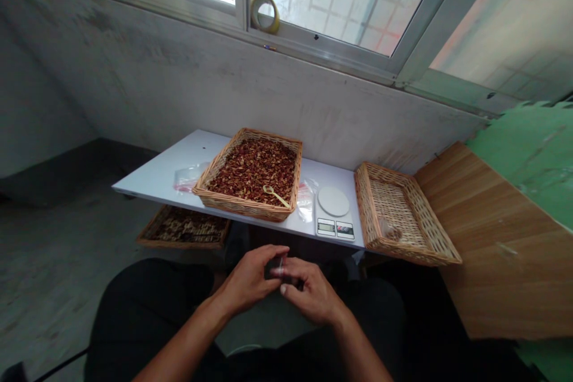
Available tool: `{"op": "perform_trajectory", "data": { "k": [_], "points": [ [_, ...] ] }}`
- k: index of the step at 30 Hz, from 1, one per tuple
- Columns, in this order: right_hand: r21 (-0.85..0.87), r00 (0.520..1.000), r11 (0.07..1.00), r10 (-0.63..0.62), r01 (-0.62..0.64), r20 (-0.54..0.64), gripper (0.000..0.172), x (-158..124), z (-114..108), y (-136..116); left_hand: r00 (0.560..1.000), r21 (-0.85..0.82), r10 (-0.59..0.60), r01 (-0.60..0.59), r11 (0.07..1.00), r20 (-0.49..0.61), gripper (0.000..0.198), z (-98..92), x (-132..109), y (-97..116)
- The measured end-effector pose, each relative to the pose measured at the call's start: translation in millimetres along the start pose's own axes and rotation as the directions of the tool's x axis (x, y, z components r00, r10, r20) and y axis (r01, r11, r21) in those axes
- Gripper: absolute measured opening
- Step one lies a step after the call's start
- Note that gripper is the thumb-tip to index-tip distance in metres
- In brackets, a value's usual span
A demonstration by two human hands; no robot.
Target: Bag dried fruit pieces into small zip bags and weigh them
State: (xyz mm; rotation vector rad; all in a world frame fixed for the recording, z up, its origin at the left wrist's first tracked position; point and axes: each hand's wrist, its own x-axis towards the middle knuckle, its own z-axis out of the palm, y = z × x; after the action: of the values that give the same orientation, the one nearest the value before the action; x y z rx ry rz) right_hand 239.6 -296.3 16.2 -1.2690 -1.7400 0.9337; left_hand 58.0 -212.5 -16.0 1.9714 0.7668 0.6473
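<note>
Across the back runs a low white table top [170, 173] against a scuffed grey wall [179, 83]. On it sits a rectangular woven wicker basket [233, 203] heaped with red-brown dried flakes [250, 170], and a small pale yellow spoon [275, 194] lies in the near right corner of the heap. Just right of it, crinkled clear zip bags [307, 197] lie beside a white digital kitchen scale [333, 210] with a round plate. Further right is an empty wicker tray [405, 215], partly overhanging the table edge and butting against a slanted wooden board [492, 239]. More clear bags [188, 179] lie at the left of the full basket. Under the table on the floor rests another wicker tray of brownish pieces [185, 228]. A yellowish roll of tape [265, 13] stands on the window ledge.

Nothing blocks the hands; they meet low over the lap, well short of the table. The left hand [250, 279] curls in, with thumb and fingers closed onto a small clear plastic pouch [279, 267]. The right hand [313, 297] comes in from the other side, its fingertips [283, 289] bent and pinching the same pouch. Both grips are tight, with no gap showing. The pouch is thin and glossy, with a reddish strip, and mostly hidden between the fingers; whether it holds anything cannot be told.
</note>
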Motion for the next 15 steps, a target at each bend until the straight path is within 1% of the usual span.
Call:
{"op": "perform_trajectory", "data": {
  "k": [3,6,8,11,15],
  "points": [
    [-0.025,1.0,1.0,0.007,-0.008,-0.027,0.045,3.6,-4.5,-1.6,1.0,0.038,0.03,-0.03,0.999,0.009,0.058,-10.0,5.2,0.7],
    [-0.058,0.999,0.998,-0.027,0.025,-0.029,0.052,9.8,-8.1,-4.5,0.999,0.067,0.039,-0.039,0.997,0.004,0.047,-21.0,11.3,2.6],
    [-0.089,0.998,0.994,-0.061,0.059,-0.019,0.052,16.1,-9.7,-7.3,0.999,0.076,0.039,-0.037,0.996,-0.018,0.041,-28.6,15.0,4.5],
    [-0.118,0.993,0.987,-0.113,0.11,-0.018,0.05,29.9,-11.3,-11.3,0.997,0.088,0.058,-0.054,0.995,-0.042,0.04,-40.9,20.5,7.0],
    [-0.106,0.98,0.976,-0.196,0.191,-0.036,0.048,59.5,-13.8,-14.0,0.99,0.137,0.103,-0.089,0.987,-0.097,0.037,-62.7,33.7,10.1]
  ]
}}
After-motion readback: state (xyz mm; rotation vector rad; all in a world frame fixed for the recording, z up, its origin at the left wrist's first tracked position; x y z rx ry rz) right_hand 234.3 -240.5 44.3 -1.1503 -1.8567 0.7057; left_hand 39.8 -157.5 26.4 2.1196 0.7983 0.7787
